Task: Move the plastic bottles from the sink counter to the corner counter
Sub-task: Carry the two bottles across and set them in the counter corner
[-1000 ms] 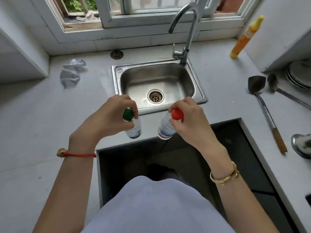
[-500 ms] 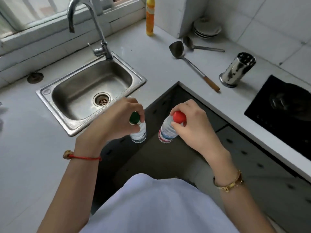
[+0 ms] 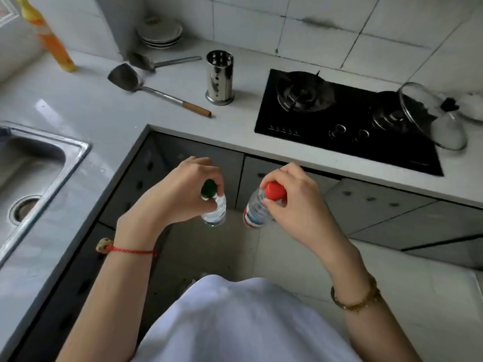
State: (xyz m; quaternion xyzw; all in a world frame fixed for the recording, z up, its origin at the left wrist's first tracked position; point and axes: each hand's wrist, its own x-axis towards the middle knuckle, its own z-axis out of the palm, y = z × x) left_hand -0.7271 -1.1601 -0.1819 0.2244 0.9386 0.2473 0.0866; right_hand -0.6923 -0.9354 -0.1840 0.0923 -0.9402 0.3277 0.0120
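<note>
Bottles hang in mid-air over the floor, clear of both counters. At far left lies the sink [image 3: 39, 163]. The left hand [image 3: 177, 194] pinches the green-capped bottle [image 3: 213, 205] by its neck, long axis near upright. The right hand [image 3: 292, 202] likewise clasps the red-capped bottle [image 3: 257, 207], its base tilted leftward. The corner counter [image 3: 104, 105] lies ahead and left, probably nearer the left hand, past the spatula [image 3: 156, 91].

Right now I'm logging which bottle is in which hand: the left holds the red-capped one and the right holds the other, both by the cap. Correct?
Not quite. The head view shows the left hand holding the green-capped bottle; the red-capped bottle is in the right hand. Both are held by the cap.
</note>
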